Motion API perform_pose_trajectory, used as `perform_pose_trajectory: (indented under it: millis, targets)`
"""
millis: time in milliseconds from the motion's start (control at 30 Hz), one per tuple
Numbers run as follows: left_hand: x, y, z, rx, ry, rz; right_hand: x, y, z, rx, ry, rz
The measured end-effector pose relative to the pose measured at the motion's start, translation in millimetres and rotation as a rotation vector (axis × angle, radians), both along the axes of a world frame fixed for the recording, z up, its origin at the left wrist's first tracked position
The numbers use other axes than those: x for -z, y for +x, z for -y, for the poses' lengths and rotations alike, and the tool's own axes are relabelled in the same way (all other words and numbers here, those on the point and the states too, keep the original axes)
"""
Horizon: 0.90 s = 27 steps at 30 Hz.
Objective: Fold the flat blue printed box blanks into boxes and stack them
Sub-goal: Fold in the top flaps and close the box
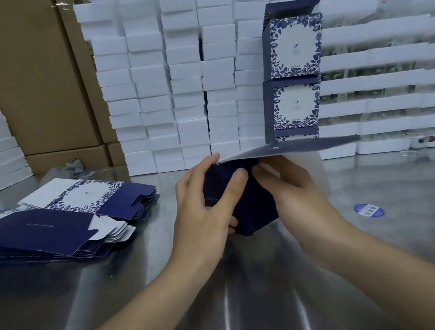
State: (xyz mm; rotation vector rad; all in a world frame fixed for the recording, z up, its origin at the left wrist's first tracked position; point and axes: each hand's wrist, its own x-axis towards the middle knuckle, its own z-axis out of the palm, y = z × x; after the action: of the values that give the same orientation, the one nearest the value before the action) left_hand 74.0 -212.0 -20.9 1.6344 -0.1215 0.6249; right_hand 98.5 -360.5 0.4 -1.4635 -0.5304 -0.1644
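Steel table (257, 299) nearest, both forearms crossing it. Left hand (202, 203) grips the half-formed box (248, 211) at table centre, with the thumb across its near face. Right hand (290, 191) clasps the opposite side, fingers curled. The grip is judged to keep the walls square while the lid flap (292, 147) juts right, unfolded. Flat blanks (52, 230) lie fanned at left, within reach. Finished boxes (295, 70) stand stacked behind.

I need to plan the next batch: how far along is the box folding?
Done: a stack of at least three folded boxes stands at the back. In hand: the left hand and right hand grip a dark blue box, opened into shape, with one flap sticking out flat. Left: a thick pile of flat blanks lies to the left, so most of the work seems to remain.
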Motion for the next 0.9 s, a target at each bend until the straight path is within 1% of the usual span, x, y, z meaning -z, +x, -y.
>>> perform_pose_trajectory:
  millis: [67, 167, 333, 400, 500, 533, 600, 633, 667, 700, 800, 833, 900]
  targets:
    - [0, 0, 0, -0.052, 0.039, 0.041, 2, 1, -1, -0.015, -0.004, -0.035]
    - [0, 4, -4, -0.109, 0.089, 0.092, 0, -2, -4, -0.012, 0.019, -0.037]
    - [0, 5, -6, -0.075, 0.073, 0.156, 1, -3, -4, -0.065, -0.021, 0.082]
    - [1, 5, -5, -0.073, 0.051, 0.162, 3, -2, -4, -0.012, -0.051, 0.117]
    - [3, 8, -7, -0.051, -0.044, 0.161, 9, -4, -5, 0.105, -0.166, 0.273]
    - [3, 10, -8, -0.05, -0.077, 0.15, 9, -8, -6, 0.184, -0.219, 0.359]
    - [0, 10, -10, -0.071, -0.136, 0.113, 7, -15, -8, 0.332, -0.306, 0.595]
    - [-1, 10, -11, -0.079, -0.175, 0.093, 8, -19, -10, 0.342, -0.331, 0.681]
    - [-2, 10, -13, -0.078, -0.218, 0.076, 10, -23, -12, 0.305, -0.336, 0.696]
    - [-2, 10, -14, -0.078, -0.249, 0.059, 12, -27, -15, 0.216, -0.323, 0.619]
    - [-5, 8, -14, -0.094, -0.316, 0.008, 19, -32, -26, -0.009, -0.28, 0.134]
    - [-5, 8, -12, -0.081, -0.359, -0.004, 20, -32, -28, -0.054, -0.274, -0.025]
    - [-6, 6, -9, -0.057, -0.402, -0.029, 21, -30, -30, -0.106, -0.245, -0.278]
